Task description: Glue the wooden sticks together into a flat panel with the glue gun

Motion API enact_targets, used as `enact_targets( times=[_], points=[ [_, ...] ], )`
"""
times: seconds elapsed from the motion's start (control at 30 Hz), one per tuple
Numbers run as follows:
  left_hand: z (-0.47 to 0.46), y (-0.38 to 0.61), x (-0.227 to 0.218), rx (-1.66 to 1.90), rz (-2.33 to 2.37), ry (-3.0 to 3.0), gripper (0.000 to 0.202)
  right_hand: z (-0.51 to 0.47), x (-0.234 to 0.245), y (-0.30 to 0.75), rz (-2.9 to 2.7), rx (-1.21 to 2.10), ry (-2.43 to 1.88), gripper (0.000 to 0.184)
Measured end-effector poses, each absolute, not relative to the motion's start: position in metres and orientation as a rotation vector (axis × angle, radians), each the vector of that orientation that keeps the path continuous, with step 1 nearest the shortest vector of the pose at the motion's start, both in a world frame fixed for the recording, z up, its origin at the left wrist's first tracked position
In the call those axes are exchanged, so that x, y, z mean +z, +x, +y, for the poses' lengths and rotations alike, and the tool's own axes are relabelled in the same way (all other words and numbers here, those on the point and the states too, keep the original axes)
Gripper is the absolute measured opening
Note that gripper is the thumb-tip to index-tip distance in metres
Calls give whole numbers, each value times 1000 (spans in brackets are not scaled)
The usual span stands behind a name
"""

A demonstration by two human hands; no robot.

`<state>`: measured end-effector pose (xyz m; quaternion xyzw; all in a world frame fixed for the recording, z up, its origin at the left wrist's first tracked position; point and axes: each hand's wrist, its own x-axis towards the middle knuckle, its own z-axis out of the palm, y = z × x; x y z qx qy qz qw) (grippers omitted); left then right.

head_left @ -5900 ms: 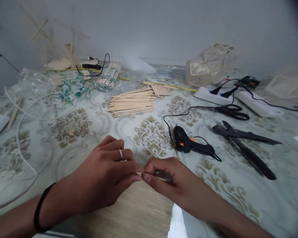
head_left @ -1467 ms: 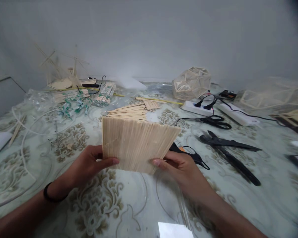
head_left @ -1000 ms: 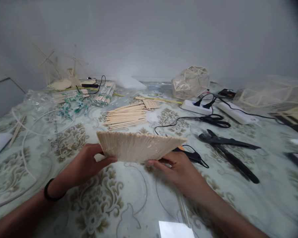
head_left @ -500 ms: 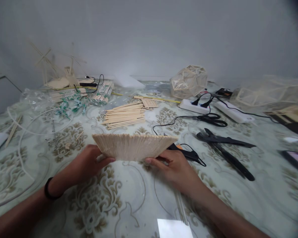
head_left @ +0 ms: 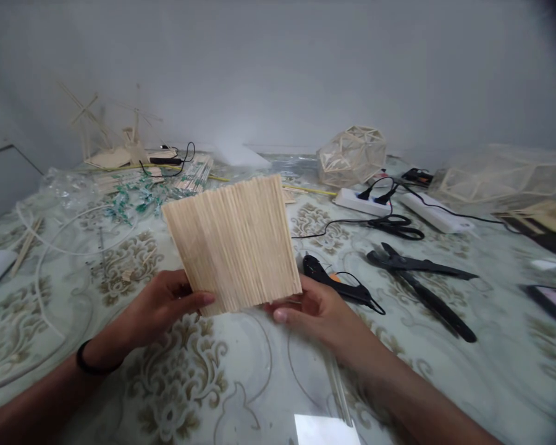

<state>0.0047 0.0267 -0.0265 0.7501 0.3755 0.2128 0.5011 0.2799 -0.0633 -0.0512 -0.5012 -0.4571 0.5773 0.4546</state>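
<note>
A flat panel of thin wooden sticks (head_left: 234, 247), set side by side, is raised above the table and tilted, its broad face towards me. At its lower left corner my left hand (head_left: 169, 303) pinches it, thumb on the front and fingers mostly hidden behind. My right hand (head_left: 317, 312) holds the lower right corner, with its fingers curled at the bottom edge and the thumb just below. A black glue gun (head_left: 338, 284) lies beyond the right hand. The panel hides most of the loose sticks behind it.
Black cutters (head_left: 421, 278), scissors (head_left: 396, 227) and a white power strip (head_left: 361, 201) with plugged cables lie to the right. Several stick models, including a round frame (head_left: 352, 156), stand at the back. Green-tipped wrappers (head_left: 136, 198) and a white cable (head_left: 39, 278) are on the left.
The panel has turned from nearly edge-on to showing its broad face, its far edge swinging upward. The right thumb has slipped from the panel's face to below its edge.
</note>
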Motion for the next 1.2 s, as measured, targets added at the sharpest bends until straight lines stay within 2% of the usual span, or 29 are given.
enact_targets(
  times=[0.13,0.37,0.7,0.83,1.03,1.2],
  points=[
    [23,8,-23,554,879,1695,30,-65,-50,275,-1133,1488,-1254,32],
    [22,11,-25,550,817,1597,22,-67,-46,272,-1222,1320,-1434,35],
    [20,0,-34,532,822,1415,25,-70,-43,274,-1313,1274,-1281,27],
    [24,-1,-39,647,879,1405,23,-70,-43,275,-1442,1180,-1269,27],
    [31,9,-36,970,1030,1298,30,-71,-42,276,-1570,1068,-1406,40],
    [31,13,-31,1037,1066,1246,30,-71,-42,281,-1543,1009,-1456,38]
  ],
)
